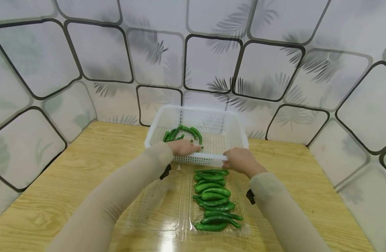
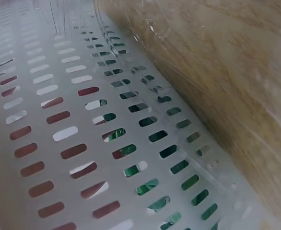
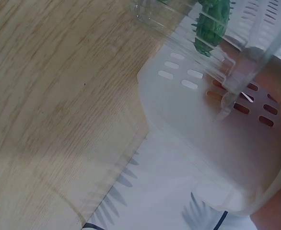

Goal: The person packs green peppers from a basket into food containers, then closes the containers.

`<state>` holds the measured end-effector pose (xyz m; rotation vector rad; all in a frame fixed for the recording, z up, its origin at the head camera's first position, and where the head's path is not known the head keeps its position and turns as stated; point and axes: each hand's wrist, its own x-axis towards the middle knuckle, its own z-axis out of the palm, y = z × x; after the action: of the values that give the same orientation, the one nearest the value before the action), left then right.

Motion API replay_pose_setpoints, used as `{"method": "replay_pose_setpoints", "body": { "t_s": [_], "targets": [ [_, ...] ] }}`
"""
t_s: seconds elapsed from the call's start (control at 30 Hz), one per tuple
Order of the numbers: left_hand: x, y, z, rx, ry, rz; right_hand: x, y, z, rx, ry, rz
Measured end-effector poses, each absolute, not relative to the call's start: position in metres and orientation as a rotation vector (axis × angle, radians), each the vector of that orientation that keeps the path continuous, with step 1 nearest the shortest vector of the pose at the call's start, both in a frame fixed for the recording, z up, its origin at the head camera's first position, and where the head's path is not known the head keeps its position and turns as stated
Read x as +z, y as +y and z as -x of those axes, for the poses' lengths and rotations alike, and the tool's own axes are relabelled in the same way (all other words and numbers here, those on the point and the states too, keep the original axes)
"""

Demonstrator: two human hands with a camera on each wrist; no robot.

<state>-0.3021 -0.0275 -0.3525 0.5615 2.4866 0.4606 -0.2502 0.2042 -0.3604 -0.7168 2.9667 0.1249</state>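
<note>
A white slotted plastic basket stands at the back of the table, tilted slightly, with several green chili peppers at its left. My left hand reaches over the front wall into it, among the peppers; a green pepper tip shows by its fingertips. Its finger grip is hidden; the left wrist view shows the basket wall with skin and green through the slots. My right hand grips the front rim near the right corner. In front lies an open clear plastic clamshell box, its right half holding a column of peppers.
The wooden table extends to both sides of the basket and box. Patterned wall covering rises right behind the basket and along both sides.
</note>
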Motion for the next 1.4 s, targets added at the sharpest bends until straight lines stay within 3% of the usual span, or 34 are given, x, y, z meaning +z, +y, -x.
{"method": "replay_pose_setpoints", "body": {
  "t_s": [0.53,0.8,0.97,1.13,1.4],
  "targets": [
    [-0.361,-0.024,0.316,0.384,2.555,-0.545,-0.368,0.205,0.247,0.074,2.972,0.725],
    [-0.383,-0.029,0.346,0.279,2.561,-0.749,-0.368,0.203,0.247,0.101,2.997,0.788],
    [-0.389,-0.032,0.359,0.263,2.521,-0.651,-0.367,0.202,0.248,0.118,2.994,0.784],
    [-0.360,-0.031,0.329,0.206,2.576,-0.628,-0.364,0.201,0.248,0.141,2.986,0.765],
    [-0.356,-0.037,0.332,0.265,2.682,-0.662,-0.362,0.205,0.249,0.147,2.993,0.768]
  ]
}}
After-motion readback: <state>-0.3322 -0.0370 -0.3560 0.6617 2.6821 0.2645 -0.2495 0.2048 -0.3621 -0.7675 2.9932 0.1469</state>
